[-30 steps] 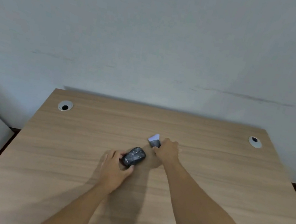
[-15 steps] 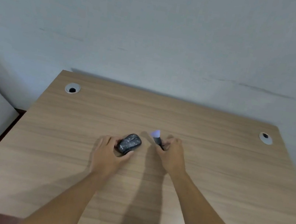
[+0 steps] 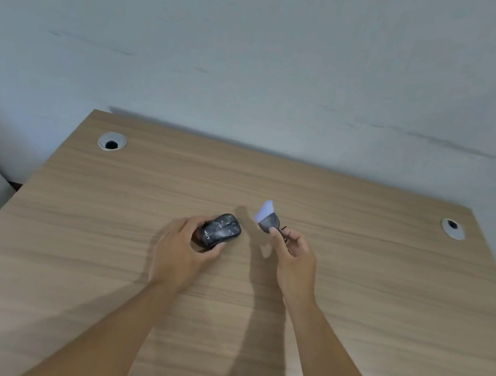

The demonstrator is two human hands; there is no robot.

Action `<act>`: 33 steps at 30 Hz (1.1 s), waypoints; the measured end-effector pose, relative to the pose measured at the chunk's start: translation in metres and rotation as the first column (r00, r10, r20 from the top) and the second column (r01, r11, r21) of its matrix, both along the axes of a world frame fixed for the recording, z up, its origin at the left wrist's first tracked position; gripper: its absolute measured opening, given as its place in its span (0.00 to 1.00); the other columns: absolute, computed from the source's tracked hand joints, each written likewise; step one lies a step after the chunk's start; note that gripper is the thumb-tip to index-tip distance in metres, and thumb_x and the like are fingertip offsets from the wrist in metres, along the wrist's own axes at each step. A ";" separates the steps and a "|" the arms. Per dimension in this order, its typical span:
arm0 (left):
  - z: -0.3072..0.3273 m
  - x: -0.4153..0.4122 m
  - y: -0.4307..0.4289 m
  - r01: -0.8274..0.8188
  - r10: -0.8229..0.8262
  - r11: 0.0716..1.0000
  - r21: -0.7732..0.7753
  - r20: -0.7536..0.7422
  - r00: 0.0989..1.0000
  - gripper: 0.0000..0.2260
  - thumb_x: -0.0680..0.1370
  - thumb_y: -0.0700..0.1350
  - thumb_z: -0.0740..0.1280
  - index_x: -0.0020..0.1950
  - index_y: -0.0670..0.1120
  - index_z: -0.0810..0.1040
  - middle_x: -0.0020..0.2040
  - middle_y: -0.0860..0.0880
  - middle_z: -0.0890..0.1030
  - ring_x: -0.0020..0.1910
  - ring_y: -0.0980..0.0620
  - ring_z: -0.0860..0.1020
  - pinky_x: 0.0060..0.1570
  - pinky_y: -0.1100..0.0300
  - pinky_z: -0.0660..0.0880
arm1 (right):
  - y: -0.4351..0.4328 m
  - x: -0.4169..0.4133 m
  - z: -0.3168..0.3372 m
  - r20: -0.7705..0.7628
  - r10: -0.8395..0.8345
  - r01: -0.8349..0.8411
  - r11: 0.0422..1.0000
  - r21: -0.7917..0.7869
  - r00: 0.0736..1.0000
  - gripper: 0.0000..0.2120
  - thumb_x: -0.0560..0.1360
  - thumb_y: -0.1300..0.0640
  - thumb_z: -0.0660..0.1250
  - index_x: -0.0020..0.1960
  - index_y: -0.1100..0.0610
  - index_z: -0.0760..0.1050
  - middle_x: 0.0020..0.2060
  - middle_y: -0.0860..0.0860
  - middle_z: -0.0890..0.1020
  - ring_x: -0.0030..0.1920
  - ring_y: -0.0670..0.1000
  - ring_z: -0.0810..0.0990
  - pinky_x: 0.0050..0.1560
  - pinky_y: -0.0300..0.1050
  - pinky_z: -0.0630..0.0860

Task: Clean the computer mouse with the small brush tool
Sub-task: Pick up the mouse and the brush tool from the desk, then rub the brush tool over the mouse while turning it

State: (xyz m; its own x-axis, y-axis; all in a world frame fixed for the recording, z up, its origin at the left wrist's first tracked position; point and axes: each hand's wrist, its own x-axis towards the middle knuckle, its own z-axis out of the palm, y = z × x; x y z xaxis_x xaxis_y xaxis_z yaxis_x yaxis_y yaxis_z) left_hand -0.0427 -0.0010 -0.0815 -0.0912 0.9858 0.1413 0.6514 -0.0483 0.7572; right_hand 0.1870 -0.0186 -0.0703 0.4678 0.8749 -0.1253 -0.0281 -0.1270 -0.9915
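Two bare forearms are reaching from the near edge over a wood-grain counter [image 3: 383, 307]. The left hand [image 3: 179, 253] is resting on the counter with its grip curled around the near end of the computer mouse [image 3: 221, 230], thumb pressing one side and fingers wrapping the other; the mouse, dark with pale speckled markings, is sitting on the counter near its middle, its far end pointing up and to the right. Just beside it, apart and not touching, the right hand [image 3: 296, 255] is hovering with its grip pinched closed on the small brush tool [image 3: 267, 218], the fingertips [image 3: 273, 231] holding its dark base while the pale bristles are fanning up and away from the person. A shadow of the brush is falling on the counter between the two hands. Farther back, a round cable grommet [image 3: 112, 142] is sitting near the far left corner and a second grommet [image 3: 453, 228] near the far right corner. Beyond the counter's far edge a pale wall [image 3: 263, 44] is filling the view.
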 end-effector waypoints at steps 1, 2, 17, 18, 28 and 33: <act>0.000 0.000 0.001 0.003 -0.003 1.000 -0.001 0.000 1.000 0.25 0.70 0.64 0.78 0.66 0.65 0.78 0.58 0.63 0.81 0.58 0.60 0.79 0.58 0.57 0.78 | -0.001 0.001 0.001 -0.031 0.001 -0.001 1.000 0.011 1.000 0.10 0.81 0.55 0.77 0.56 0.61 0.83 0.51 0.57 0.90 0.46 0.45 0.85 0.47 0.33 0.79; -0.001 -0.001 0.002 0.008 -0.008 1.000 0.000 -0.001 1.000 0.25 0.70 0.64 0.78 0.66 0.65 0.78 0.59 0.63 0.81 0.59 0.59 0.79 0.60 0.56 0.78 | -0.003 0.002 0.000 -0.037 0.004 -0.004 1.000 0.012 0.999 0.10 0.81 0.55 0.76 0.56 0.61 0.84 0.50 0.56 0.90 0.46 0.45 0.84 0.48 0.33 0.79; -0.002 -0.008 0.003 0.106 -0.104 0.994 -0.027 0.068 0.992 0.27 0.71 0.64 0.77 0.70 0.65 0.80 0.62 0.66 0.84 0.62 0.62 0.80 0.66 0.53 0.78 | 0.009 -0.030 0.016 0.498 0.085 -0.061 0.996 -0.064 0.863 0.09 0.80 0.49 0.73 0.47 0.54 0.82 0.39 0.48 0.85 0.42 0.48 0.82 0.41 0.34 0.74; -0.002 -0.008 0.004 0.112 -0.110 0.993 -0.029 0.065 0.992 0.27 0.71 0.64 0.77 0.70 0.65 0.80 0.62 0.66 0.84 0.62 0.61 0.80 0.66 0.53 0.78 | 0.010 -0.027 0.016 0.494 0.089 -0.059 0.995 -0.076 0.865 0.09 0.80 0.49 0.73 0.46 0.54 0.82 0.39 0.48 0.85 0.42 0.48 0.82 0.41 0.37 0.74; -0.003 -0.007 0.009 0.179 -0.179 0.984 0.009 0.005 0.984 0.27 0.69 0.64 0.77 0.68 0.61 0.83 0.59 0.65 0.86 0.56 0.61 0.80 0.65 0.55 0.76 | 0.017 -0.024 0.038 0.523 0.023 -0.025 1.000 -0.004 0.852 0.12 0.81 0.53 0.72 0.41 0.55 0.78 0.30 0.44 0.76 0.33 0.39 0.74 0.36 0.32 0.69; -0.003 -0.007 0.011 0.208 -0.208 0.978 -0.005 -0.015 0.978 0.28 0.70 0.64 0.77 0.69 0.61 0.83 0.58 0.64 0.85 0.57 0.61 0.80 0.65 0.55 0.76 | 0.017 -0.033 0.029 0.555 0.100 -0.100 0.994 -0.030 0.826 0.14 0.80 0.54 0.72 0.37 0.47 0.74 0.28 0.43 0.75 0.33 0.40 0.75 0.37 0.32 0.69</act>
